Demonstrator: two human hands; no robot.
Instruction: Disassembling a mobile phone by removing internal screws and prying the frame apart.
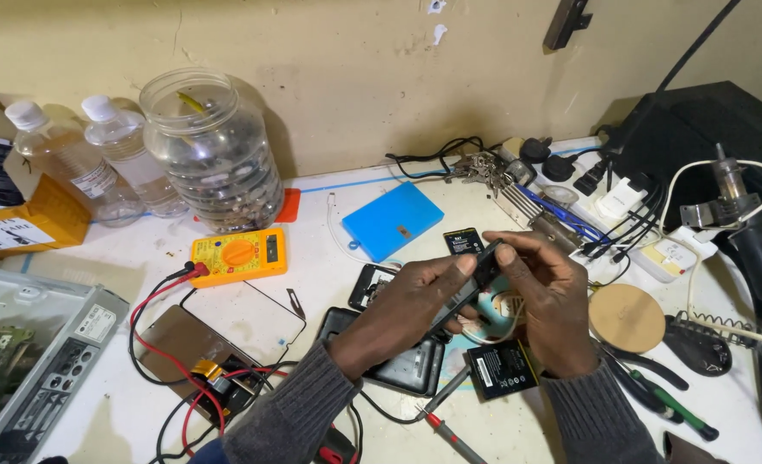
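Black phone (475, 279) gripped, two hands; two bottles (97, 155).

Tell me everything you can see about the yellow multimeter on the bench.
The yellow multimeter lies flat on the white bench, face up, in front of a clear plastic jar. It is a rectangular plastic case with a round orange dial at its middle and a dark display at its right end. Red and black leads run from its left end and loop toward the near edge. Neither hand touches it.

Yellow multimeter (238, 255), blue box (394, 220), clear plastic jar (212, 155), two bottles (97, 159) on bench.
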